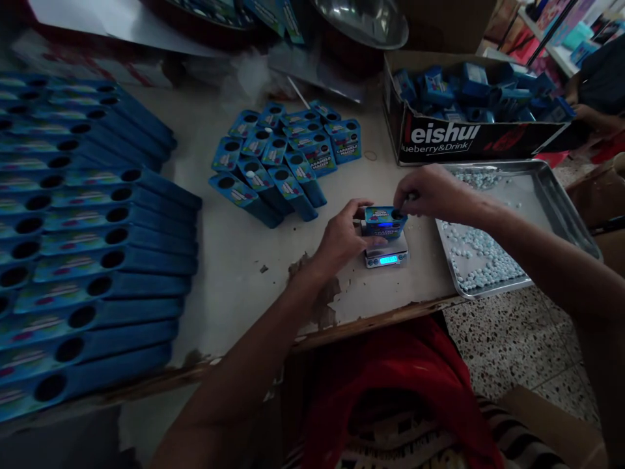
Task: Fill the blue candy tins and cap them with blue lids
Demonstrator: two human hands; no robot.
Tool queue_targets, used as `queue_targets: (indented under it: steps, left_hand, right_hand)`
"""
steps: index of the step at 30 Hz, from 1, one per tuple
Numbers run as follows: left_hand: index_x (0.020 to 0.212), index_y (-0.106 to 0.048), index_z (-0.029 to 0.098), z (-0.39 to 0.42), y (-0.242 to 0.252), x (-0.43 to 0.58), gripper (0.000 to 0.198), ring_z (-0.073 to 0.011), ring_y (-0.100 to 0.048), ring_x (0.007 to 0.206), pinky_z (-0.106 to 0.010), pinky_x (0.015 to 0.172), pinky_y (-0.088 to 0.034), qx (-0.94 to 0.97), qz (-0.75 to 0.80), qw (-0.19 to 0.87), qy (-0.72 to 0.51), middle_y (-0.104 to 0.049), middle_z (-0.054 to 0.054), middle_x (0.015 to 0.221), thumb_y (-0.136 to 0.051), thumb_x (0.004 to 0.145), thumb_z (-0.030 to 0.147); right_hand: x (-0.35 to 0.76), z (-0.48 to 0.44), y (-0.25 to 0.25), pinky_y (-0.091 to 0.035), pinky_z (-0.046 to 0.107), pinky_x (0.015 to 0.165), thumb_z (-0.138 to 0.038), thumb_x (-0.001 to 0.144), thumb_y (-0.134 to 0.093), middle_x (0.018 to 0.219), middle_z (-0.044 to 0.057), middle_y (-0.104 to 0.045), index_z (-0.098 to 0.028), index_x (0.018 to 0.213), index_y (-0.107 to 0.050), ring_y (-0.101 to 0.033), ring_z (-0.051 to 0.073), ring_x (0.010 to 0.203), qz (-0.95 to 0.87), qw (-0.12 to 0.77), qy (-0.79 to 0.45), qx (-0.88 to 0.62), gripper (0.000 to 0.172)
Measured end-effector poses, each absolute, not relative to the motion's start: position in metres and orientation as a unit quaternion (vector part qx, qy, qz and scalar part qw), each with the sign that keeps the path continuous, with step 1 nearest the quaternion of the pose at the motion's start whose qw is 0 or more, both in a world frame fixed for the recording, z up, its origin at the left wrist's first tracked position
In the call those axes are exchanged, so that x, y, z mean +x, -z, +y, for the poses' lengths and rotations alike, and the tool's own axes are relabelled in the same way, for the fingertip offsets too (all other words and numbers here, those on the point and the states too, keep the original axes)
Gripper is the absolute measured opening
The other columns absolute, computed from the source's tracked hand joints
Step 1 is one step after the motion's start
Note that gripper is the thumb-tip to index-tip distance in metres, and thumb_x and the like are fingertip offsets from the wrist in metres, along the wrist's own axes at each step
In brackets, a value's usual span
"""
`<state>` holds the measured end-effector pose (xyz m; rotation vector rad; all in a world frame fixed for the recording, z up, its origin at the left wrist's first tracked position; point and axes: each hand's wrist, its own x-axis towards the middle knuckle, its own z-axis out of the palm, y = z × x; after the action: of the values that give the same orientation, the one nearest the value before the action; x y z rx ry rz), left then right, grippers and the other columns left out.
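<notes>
A small blue candy box (383, 223) stands on a digital kitchen scale (390, 258) whose display glows blue. My left hand (344, 233) grips the box from its left side, thumb in front and fingers behind. At the box's upper right end, over its round hole, my right hand (424, 192) is pinched closed; what its fingertips hold, if anything, I cannot make out. To the right, pale round candies (481, 257) lie scattered in a metal tray (537, 170), with my right forearm reaching across it.
Rows of blue boxes (112, 260) fill the table's left side. More boxes (273, 153) stand grouped behind the scale. A black carton (449, 140) full of blue boxes sits at the back right. A metal bowl (374, 23) is behind. Another person's arm (598, 120) shows far right.
</notes>
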<state>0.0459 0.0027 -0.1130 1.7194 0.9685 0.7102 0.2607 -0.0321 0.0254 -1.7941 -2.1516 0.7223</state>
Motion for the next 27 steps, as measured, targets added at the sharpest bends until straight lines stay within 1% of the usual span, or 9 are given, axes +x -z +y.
queue_targets:
  steps: [6, 9, 14, 17, 19, 21, 23, 25, 27]
  left_hand:
    - [0.124, -0.072, 0.025, 0.003, 0.105, 0.025, 0.059, -0.0293, -0.072, 0.118, -0.044, 0.104, -0.057, 0.719, 0.43, 0.458, -0.296, -0.077, -0.009, 0.129, -0.091, 0.069, 0.036]
    - [0.124, -0.073, 0.026, 0.002, 0.097, 0.019, 0.055, -0.0284, -0.071, 0.116, -0.044, 0.101, -0.059, 0.726, 0.432, 0.439, -0.305, -0.074, -0.009, 0.134, -0.088, 0.073, 0.043]
    - [0.123, -0.076, 0.022, 0.004, 0.084, 0.019, 0.062, -0.0288, -0.073, 0.111, -0.046, 0.099, -0.062, 0.739, 0.432, 0.433, -0.282, -0.072, -0.011, 0.13, -0.087, 0.068, 0.049]
    - [0.116, -0.079, 0.025, 0.004, 0.08, 0.009, 0.058, -0.0298, -0.076, 0.107, -0.049, 0.1, -0.064, 0.743, 0.432, 0.424, -0.287, -0.076, -0.007, 0.122, -0.087, 0.063, 0.049]
    - [0.109, -0.081, 0.028, 0.001, 0.081, -0.003, 0.053, -0.0322, -0.078, 0.103, -0.054, 0.1, -0.065, 0.737, 0.453, 0.403, -0.299, -0.079, -0.005, 0.116, -0.087, 0.061, 0.052]
    - [0.101, -0.082, 0.03, -0.002, 0.083, -0.016, 0.047, -0.0355, -0.079, 0.1, -0.06, 0.099, -0.065, 0.722, 0.488, 0.376, -0.314, -0.081, -0.003, 0.109, -0.087, 0.062, 0.055]
    - [0.098, -0.082, 0.032, -0.007, 0.086, -0.025, 0.042, -0.0379, -0.081, 0.099, -0.064, 0.101, -0.064, 0.703, 0.516, 0.36, -0.332, -0.083, -0.002, 0.103, -0.085, 0.064, 0.056]
    - [0.1, -0.082, 0.033, -0.014, 0.086, -0.026, 0.041, -0.0387, -0.081, 0.1, -0.066, 0.105, -0.062, 0.69, 0.53, 0.356, -0.342, -0.084, -0.001, 0.102, -0.084, 0.066, 0.056]
    - [0.1, -0.082, 0.033, -0.025, 0.082, -0.02, 0.041, -0.0396, -0.081, 0.102, -0.066, 0.105, -0.062, 0.683, 0.541, 0.354, -0.341, -0.085, -0.002, 0.103, -0.083, 0.067, 0.057]
  right_hand:
    - [0.236, -0.026, -0.02, -0.045, 0.036, 0.087, 0.004, 0.078, -0.07, 0.078, 0.005, -0.067, -0.02, 0.072, -0.076, -0.068, 0.024, 0.094, -0.789, -0.016, -0.125, -0.601, 0.025]
    - [0.23, -0.025, -0.021, -0.047, 0.035, 0.092, 0.001, 0.082, -0.07, 0.084, 0.004, -0.069, -0.021, 0.081, -0.079, -0.068, 0.024, 0.101, -0.794, -0.029, -0.13, -0.592, 0.024]
    - [0.235, -0.019, -0.034, -0.045, 0.032, 0.098, -0.005, 0.087, -0.069, 0.111, 0.004, -0.077, -0.017, 0.113, -0.082, -0.067, 0.021, 0.109, -0.805, -0.046, -0.08, -0.586, 0.031]
    - [0.291, -0.036, -0.03, -0.045, 0.035, 0.101, -0.014, 0.094, -0.068, 0.108, 0.004, -0.076, -0.016, 0.112, -0.082, -0.067, 0.023, 0.109, -0.771, -0.021, -0.037, -0.635, 0.023]
    - [0.353, -0.073, -0.017, -0.047, 0.04, 0.101, -0.029, 0.103, -0.067, 0.106, 0.006, -0.075, -0.018, 0.118, -0.08, -0.067, 0.026, 0.108, -0.734, 0.001, -0.031, -0.679, 0.023]
    - [0.418, -0.13, 0.005, -0.052, 0.043, 0.101, -0.051, 0.104, -0.068, 0.119, 0.01, -0.074, -0.021, 0.137, -0.074, -0.068, 0.028, 0.109, -0.707, 0.034, -0.044, -0.705, 0.045]
    - [0.471, -0.194, 0.035, -0.054, 0.054, 0.105, -0.069, 0.094, -0.076, 0.147, 0.021, -0.064, -0.021, 0.161, -0.055, -0.064, 0.038, 0.125, -0.669, 0.021, -0.052, -0.741, 0.086]
    - [0.504, -0.244, 0.067, -0.044, 0.067, 0.119, -0.08, 0.085, -0.078, 0.174, 0.026, -0.037, -0.022, 0.174, -0.038, -0.044, 0.051, 0.152, -0.656, -0.024, -0.064, -0.752, 0.114]
    - [0.519, -0.267, 0.097, -0.034, 0.072, 0.126, -0.088, 0.078, -0.078, 0.183, 0.028, -0.015, -0.022, 0.178, -0.025, -0.023, 0.055, 0.165, -0.658, -0.035, -0.085, -0.748, 0.131]
